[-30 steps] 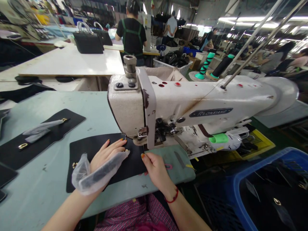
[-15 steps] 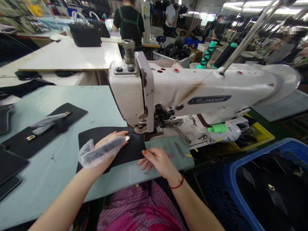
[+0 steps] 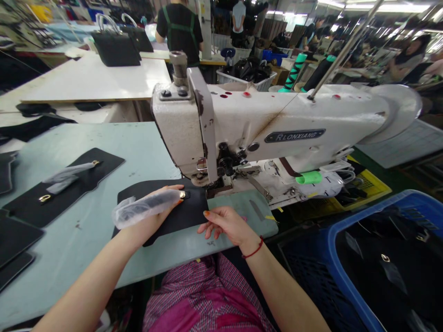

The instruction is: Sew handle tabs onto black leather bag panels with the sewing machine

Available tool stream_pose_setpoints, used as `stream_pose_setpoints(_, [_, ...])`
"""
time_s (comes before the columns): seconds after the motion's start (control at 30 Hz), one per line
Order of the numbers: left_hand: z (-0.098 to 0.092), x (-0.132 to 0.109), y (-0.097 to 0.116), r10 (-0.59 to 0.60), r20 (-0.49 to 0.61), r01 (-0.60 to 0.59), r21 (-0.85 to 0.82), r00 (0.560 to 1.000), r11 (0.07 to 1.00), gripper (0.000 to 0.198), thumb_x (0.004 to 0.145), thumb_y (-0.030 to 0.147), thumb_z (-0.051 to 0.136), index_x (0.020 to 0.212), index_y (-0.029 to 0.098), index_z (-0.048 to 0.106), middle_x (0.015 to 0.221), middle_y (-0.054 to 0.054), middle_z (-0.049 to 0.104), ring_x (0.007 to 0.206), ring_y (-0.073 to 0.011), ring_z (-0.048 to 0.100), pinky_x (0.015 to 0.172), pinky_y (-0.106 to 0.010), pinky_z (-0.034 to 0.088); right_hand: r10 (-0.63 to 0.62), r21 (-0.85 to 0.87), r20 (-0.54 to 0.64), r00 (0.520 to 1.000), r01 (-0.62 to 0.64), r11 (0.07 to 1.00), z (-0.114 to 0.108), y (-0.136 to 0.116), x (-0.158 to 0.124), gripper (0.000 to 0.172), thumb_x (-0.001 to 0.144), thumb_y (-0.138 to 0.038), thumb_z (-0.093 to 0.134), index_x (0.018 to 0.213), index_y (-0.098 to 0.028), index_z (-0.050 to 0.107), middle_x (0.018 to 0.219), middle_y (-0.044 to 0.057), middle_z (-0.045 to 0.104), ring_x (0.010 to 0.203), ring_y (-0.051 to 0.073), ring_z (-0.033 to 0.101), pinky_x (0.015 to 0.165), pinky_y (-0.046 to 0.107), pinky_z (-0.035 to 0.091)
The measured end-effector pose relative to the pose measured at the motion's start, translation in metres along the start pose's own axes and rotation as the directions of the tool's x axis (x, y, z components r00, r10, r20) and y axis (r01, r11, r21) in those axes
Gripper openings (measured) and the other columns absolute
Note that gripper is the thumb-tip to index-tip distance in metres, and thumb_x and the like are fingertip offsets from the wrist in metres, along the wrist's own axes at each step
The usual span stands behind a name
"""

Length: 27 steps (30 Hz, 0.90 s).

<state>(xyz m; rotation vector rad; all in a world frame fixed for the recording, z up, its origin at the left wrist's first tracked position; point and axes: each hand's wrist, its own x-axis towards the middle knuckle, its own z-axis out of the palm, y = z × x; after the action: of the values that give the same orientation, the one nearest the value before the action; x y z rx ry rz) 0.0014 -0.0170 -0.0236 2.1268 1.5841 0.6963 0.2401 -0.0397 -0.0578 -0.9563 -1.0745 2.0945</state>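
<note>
White metal sewing machine: flat, black, leather-like panel beneath its head, stitching apparently under way, unfinished. Left hand laid flat on panel; right hand apparently pinching panel's edge.

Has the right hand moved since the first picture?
Yes: against the sewing machine, the right hand has drawn back toward the front edge of the table.

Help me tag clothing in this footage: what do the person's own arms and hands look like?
Both arms are bare as far as they show, with no sleeves in view. The left hand and right hand wear no gloves, and orange polish shows on nails of both. A thin red bracelet circles the right wrist.
</note>
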Motion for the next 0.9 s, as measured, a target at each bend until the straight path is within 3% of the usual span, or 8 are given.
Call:
stream_pose_setpoints(0.17, [0.000, 0.001, -0.002, 0.039, -0.002, -0.039, 0.031, 0.999, 0.999, 0.040, 0.094, 0.043, 0.048, 0.122, 0.017, 0.060, 0.124, -0.012, 0.064, 0.112, -0.0255, 0.063, 0.102, -0.041, 0.048, 0.000, 0.010, -0.016, 1.000, 0.000, 1.000, 0.001, 0.002, 0.001, 0.048, 0.079, -0.057, 0.068, 0.075, -0.010, 0.061, 0.081, 0.011, 0.072, 0.055, 0.009, 0.062, 0.041, 0.012, 0.039])
stream_pose_setpoints(0.5, [0.002, -0.001, -0.003, -0.021, 0.014, 0.022, -0.017, 1.000, 1.000, 0.045, 0.092, 0.051, 0.048, 0.124, 0.021, 0.059, 0.127, -0.008, 0.064, 0.115, -0.0229, 0.061, 0.105, -0.039, 0.045, -0.027, -0.006, -0.048, 0.998, 0.026, 1.000, 0.002, 0.007, 0.001, 0.051, 0.078, -0.061, 0.067, 0.075, -0.010, 0.063, 0.080, 0.010, 0.072, 0.054, 0.009, 0.061, 0.043, 0.015, 0.041])
stream_pose_setpoints(0.67, [0.003, 0.001, -0.003, 0.003, 0.022, -0.004, 0.025, 1.000, 1.000, 0.052, 0.092, 0.055, 0.044, 0.127, 0.020, 0.057, 0.129, -0.009, 0.063, 0.118, -0.0247, 0.059, 0.106, -0.042, 0.044, -0.090, -0.102, -0.110, 0.990, 0.079, 0.992, 0.006, 0.013, 0.002, 0.055, 0.080, -0.065, 0.061, 0.072, -0.010, 0.063, 0.073, 0.009, 0.070, 0.055, 0.010, 0.061, 0.045, 0.016, 0.042])
stream_pose_setpoints(0.8, [0.005, 0.003, -0.010, 0.138, 0.053, -0.145, 0.171, 0.989, 0.975, 0.042, 0.095, 0.043, 0.041, 0.119, 0.015, 0.062, 0.128, -0.013, 0.064, 0.119, -0.0263, 0.059, 0.109, -0.044, 0.041, -0.217, -0.257, -0.169, 0.961, 0.169, 0.951, 0.007, 0.022, 0.004, 0.055, 0.087, -0.062, 0.055, 0.067, -0.012, 0.062, 0.063, 0.005, 0.066, 0.054, 0.009, 0.058, 0.050, 0.017, 0.042])
stream_pose_setpoints(0.9, [0.007, 0.001, -0.019, 0.289, 0.101, -0.306, 0.283, 0.952, 0.909, 0.036, 0.098, 0.031, 0.033, 0.111, 0.019, 0.064, 0.131, -0.009, 0.063, 0.123, -0.0228, 0.057, 0.112, -0.042, 0.038, -0.273, -0.316, -0.187, 0.944, 0.205, 0.926, 0.005, 0.024, 0.003, 0.054, 0.088, -0.061, 0.055, 0.065, -0.013, 0.060, 0.060, 0.003, 0.063, 0.053, 0.009, 0.056, 0.053, 0.019, 0.045])
